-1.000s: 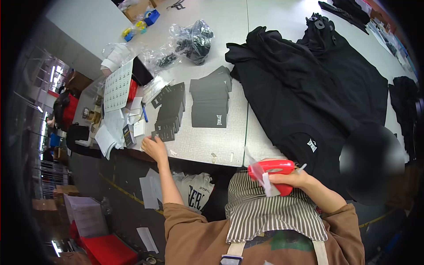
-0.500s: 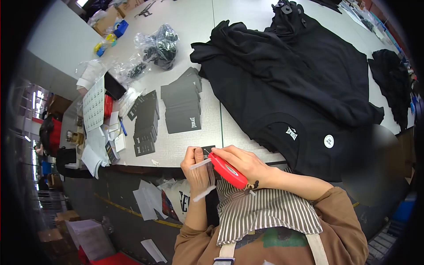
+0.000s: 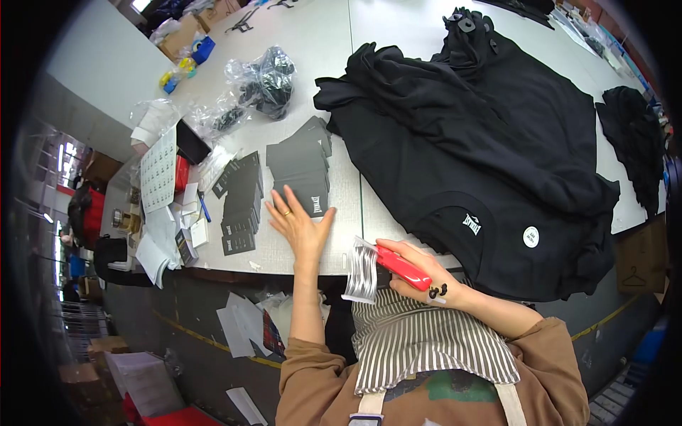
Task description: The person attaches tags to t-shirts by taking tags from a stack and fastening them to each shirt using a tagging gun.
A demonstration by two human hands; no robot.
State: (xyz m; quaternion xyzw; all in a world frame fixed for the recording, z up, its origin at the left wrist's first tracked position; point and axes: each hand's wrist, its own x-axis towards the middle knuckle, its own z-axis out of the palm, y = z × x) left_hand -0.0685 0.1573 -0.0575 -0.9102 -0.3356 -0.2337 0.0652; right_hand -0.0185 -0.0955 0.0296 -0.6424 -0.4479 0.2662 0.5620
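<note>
My left hand (image 3: 304, 231) is spread open, its fingertips on the near end of a fanned stack of large dark grey hang tags (image 3: 298, 170). To its left lies a second fanned row of smaller dark tags (image 3: 243, 199). My right hand (image 3: 433, 273) is closed around a red tagging gun (image 3: 403, 268) at the table's front edge. From the gun hangs a strip of clear plastic fasteners (image 3: 363, 271). Just beyond that hand is a pile of black garments (image 3: 469, 156), the top one with a white chest logo and a round white sticker (image 3: 531, 236).
Clear plastic bags with black contents (image 3: 270, 82) lie behind the tags. At the left are a phone (image 3: 192, 142), a sheet of labels (image 3: 158, 170), papers and a blue pen (image 3: 204, 206). Another black garment (image 3: 629, 145) lies at the right edge.
My left hand has left the tagging gun's tip and a small dark tag, moved forward and opened over the large tags. The gun in my right hand has shifted slightly right.
</note>
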